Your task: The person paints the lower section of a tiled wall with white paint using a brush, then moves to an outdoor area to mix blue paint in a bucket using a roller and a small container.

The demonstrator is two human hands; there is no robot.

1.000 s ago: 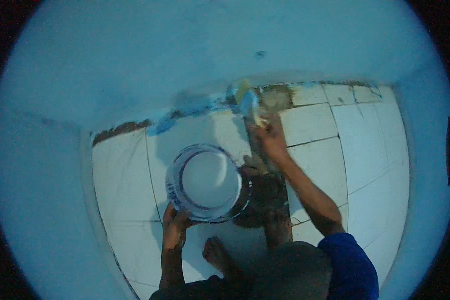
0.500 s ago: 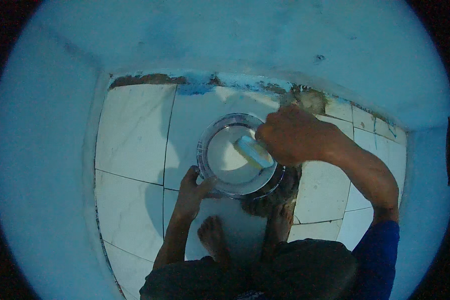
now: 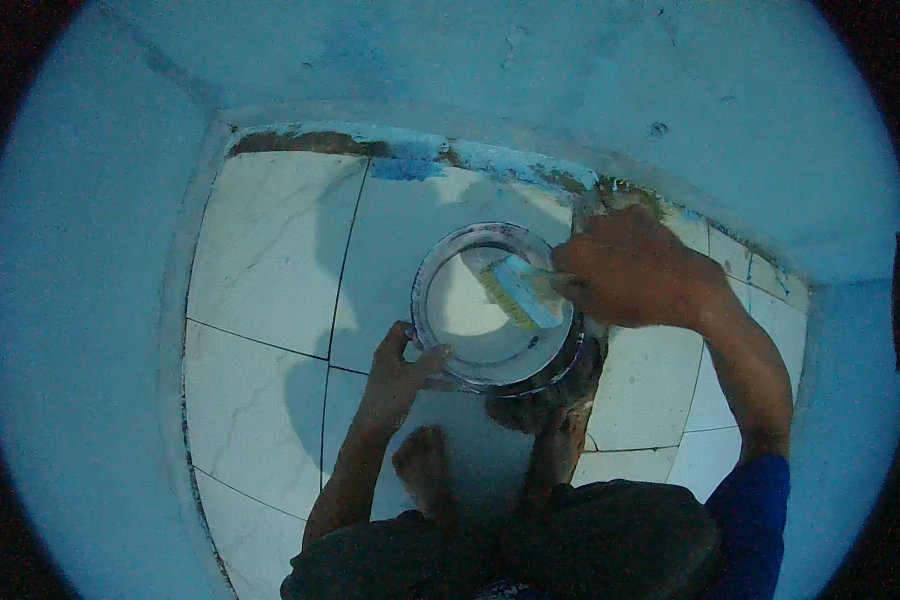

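Down at the bottom of the frame, the person's dark-clad knees (image 3: 530, 545) are bunching up, and a blue sleeve (image 3: 755, 520) is showing at the lower right. Just above them, two bare feet (image 3: 425, 470) are planting on the white marbled floor tiles (image 3: 260, 250); the right-hand foot is sitting in shadow under the bucket, its toes hard to make out.

Moving up: the left hand (image 3: 398, 372) is coming in from the lower centre, fingers curled over the near-left rim of the round white plastic paint bucket (image 3: 450, 345), thumb hooked on the lip, gripping it narrow and firm. The bucket is sitting in the middle of the frame on the tiles, its inside coated pale, with a dark band ringing the outside.

Over it from the right, the right hand (image 3: 635, 270) is closing in a fist around the handle of a flat paintbrush with pale bristles (image 3: 520, 292). The bristle end is reaching down and left inside the bucket's mouth, near its far-right wall; whether the tip is touching paint, I cannot tell.

Further off, along the upper middle, a rough brownish strip of bare, chipped edge (image 3: 310, 142) is running where the tiles meet the wall, with blue paint smears (image 3: 405, 168) beside it. Beyond that, light blue painted walls (image 3: 530, 70) are filling the top and both sides.
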